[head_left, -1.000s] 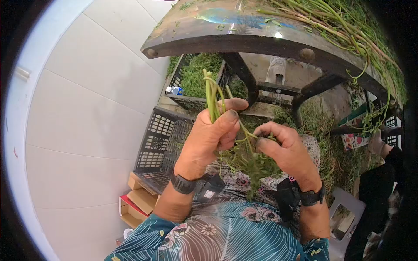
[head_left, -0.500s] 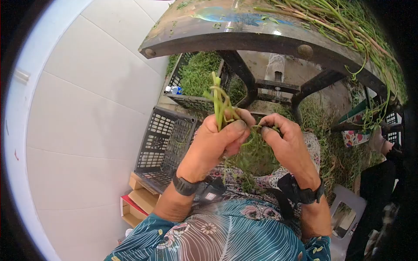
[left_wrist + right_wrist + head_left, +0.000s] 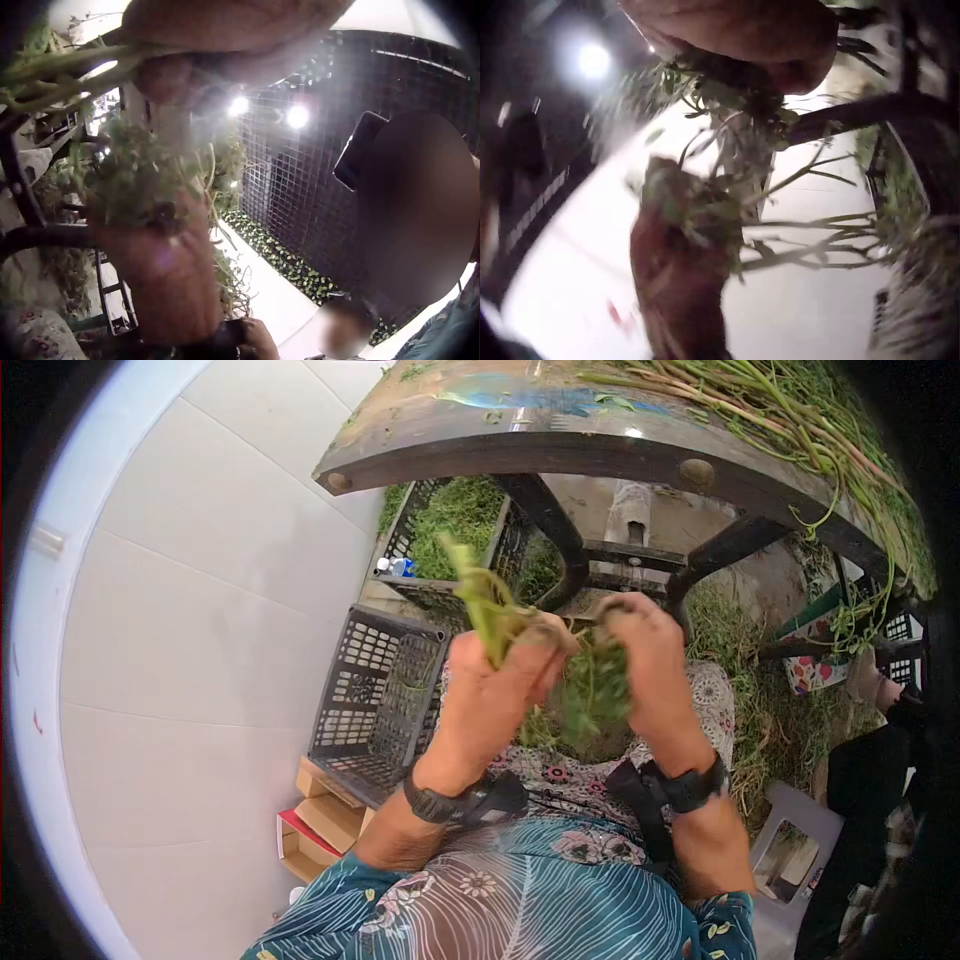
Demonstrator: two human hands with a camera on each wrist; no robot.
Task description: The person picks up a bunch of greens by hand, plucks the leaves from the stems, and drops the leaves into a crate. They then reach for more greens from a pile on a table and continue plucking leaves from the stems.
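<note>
In the head view my left hand (image 3: 498, 695) grips a bunch of green stems (image 3: 480, 600), cut ends pointing up and tilted left. Leafy tops (image 3: 590, 690) hang below, between the two hands. My right hand (image 3: 655, 665), blurred by motion, stands just right of them, fingers curled in at leafy sprigs. Seen from the right wrist, the leaves (image 3: 757, 97) bunch under the right hand's fingers, with the left hand (image 3: 679, 277) and its stems below. The left wrist view has the stems (image 3: 60, 71) crossing under the left hand (image 3: 225, 30).
A table (image 3: 420, 455) with heaped long-stemmed greens (image 3: 800, 430) stands ahead. Under it to the left are a crate of greens (image 3: 455, 525) and a second black crate (image 3: 375, 690). Loose greens (image 3: 760, 730) cover the floor at right, near a grey stool (image 3: 800, 840).
My right hand has risen and moved slightly right. My left hand has shifted a little down and right, and the stem bunch now leans further left.
</note>
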